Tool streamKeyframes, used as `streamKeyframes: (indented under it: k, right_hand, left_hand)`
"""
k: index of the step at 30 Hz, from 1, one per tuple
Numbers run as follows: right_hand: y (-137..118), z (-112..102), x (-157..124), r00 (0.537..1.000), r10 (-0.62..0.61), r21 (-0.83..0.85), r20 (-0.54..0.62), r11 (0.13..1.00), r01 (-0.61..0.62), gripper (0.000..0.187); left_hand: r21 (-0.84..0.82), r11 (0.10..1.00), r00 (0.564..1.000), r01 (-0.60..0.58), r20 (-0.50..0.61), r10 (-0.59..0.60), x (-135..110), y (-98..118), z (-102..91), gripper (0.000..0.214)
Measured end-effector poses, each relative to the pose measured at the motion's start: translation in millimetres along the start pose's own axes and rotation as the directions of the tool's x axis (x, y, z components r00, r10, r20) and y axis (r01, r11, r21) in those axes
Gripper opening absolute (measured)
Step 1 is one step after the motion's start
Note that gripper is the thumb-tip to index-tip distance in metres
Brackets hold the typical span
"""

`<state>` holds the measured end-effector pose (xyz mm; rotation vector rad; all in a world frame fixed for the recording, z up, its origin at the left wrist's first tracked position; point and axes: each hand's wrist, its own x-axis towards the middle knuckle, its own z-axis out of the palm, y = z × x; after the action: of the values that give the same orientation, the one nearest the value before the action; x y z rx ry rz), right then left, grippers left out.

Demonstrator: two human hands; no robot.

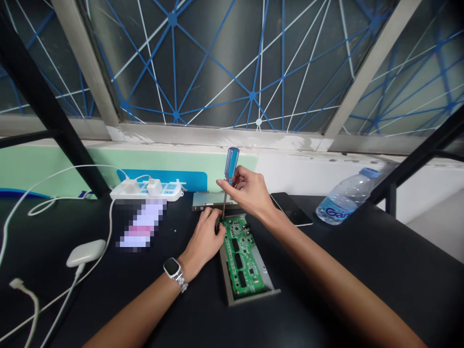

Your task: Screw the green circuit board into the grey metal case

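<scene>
Right hand (250, 191): closed about the screwdriver (231, 165), whose shaft is pinched just under the blue see-through handle by thumb and fingertips.
Screwdriver: held nearly upright, slightly tilted, with the tip set down at the far left corner of the circuit board (241, 256).
Left hand (203, 239): laid on the table (362, 270) just left of the board, fingers curled against its far left corner beside the screwdriver tip. Whether anything is pinched between them cannot be told.
Circuit board: green, seated in a grey metal tray (253, 294). Its far end lies between the two hands, and the near end stretches back between the forearms.
Wrist: a smartwatch (173, 268) is worn on the left.
Behind the hands: a flat metal plate (206, 199) is seen, just beyond the tray.
Right of the hands: a dark phone (292, 209) lies flat near the right wrist. Farther out, a water bottle (346, 195) lies on its side.
Left side: a white power strip (148, 189) with plugs and white cables, well apart from the board.
</scene>
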<state>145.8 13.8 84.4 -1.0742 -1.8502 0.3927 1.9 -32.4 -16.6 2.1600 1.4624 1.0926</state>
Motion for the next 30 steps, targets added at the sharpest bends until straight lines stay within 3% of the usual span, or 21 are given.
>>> streamKeyframes:
  k: [5, 13, 17, 21, 26, 30]
  right_hand:
    - [-5.4, -4.8, -0.3, 0.998, -0.057, -0.068, 0.032, 0.996, 0.059, 0.035]
    - [2.3, -11.8, 5.0, 0.956, 0.019, 0.269, 0.293, 0.958, -0.101, 0.028]
    - [4.8, -16.3, 8.1, 0.921, 0.006, 0.358, 0.39, 0.92, -0.157, 0.028]
    - [1.4, -19.7, 8.8, 0.89, -0.013, 0.391, 0.457, 0.901, -0.188, 0.027]
    - [-2.7, -22.3, 8.0, 0.862, -0.028, 0.418, 0.507, 0.882, -0.217, 0.03]
    - [3.8, -17.8, 5.8, 0.895, 0.034, 0.339, 0.445, 0.919, -0.203, 0.035]
  left_hand:
    - [-0.025, 0.999, 0.999, -0.025, 0.025, 0.025, 1.0, -5.1, -2.8, 0.019]
    - [-0.117, 0.991, 0.997, -0.057, 0.047, 0.063, 4.3, -13.5, -7.5, 0.017]
    - [-0.255, 0.961, 0.994, -0.108, -0.006, 0.11, 10.2, -12.7, -9.9, 0.029]
    - [-0.442, 0.89, 0.99, -0.111, 0.028, 0.137, 18.6, -10.0, -10.6, 0.033]
    - [-0.535, 0.842, 0.988, -0.069, 0.08, 0.132, 29.5, -12.2, -11.9, 0.029]
    - [-0.579, 0.815, 0.984, -0.028, 0.128, 0.125, 34.6, -14.1, -16.2, 0.026]
